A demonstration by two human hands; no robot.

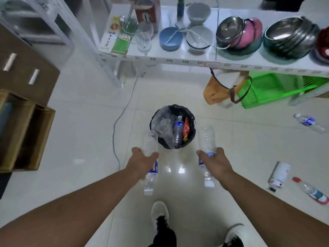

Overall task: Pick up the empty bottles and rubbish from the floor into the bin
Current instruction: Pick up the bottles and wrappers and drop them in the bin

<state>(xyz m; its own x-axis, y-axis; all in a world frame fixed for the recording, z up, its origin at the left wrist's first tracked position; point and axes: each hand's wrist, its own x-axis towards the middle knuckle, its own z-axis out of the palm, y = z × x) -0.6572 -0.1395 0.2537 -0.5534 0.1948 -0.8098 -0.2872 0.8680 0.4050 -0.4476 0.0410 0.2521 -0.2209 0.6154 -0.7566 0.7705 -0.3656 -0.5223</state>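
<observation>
My left hand (142, 162) grips a clear plastic bottle (150, 142) around its middle, base pointing away, cap toward me. In my right hand (214, 161) is a second clear bottle (206, 138), held the same way. Both bottles hover just short of a black-lined bin (191, 120) on the floor ahead, which holds a bottle, a red wrapper and clear plastic. More rubbish lies on the tiles to the right: a blue-labelled bottle (308, 123), a white can (278, 174) and a red-capped bottle (311, 190).
A white shelf (178, 58) with bowls, glasses and steel pans runs across the back. Under it sit a green basket (267, 89) and a brown bag (216, 94). A grey cable (118, 122) trails left of the bin. Wooden boxes (23, 132) stand at left. My feet are below.
</observation>
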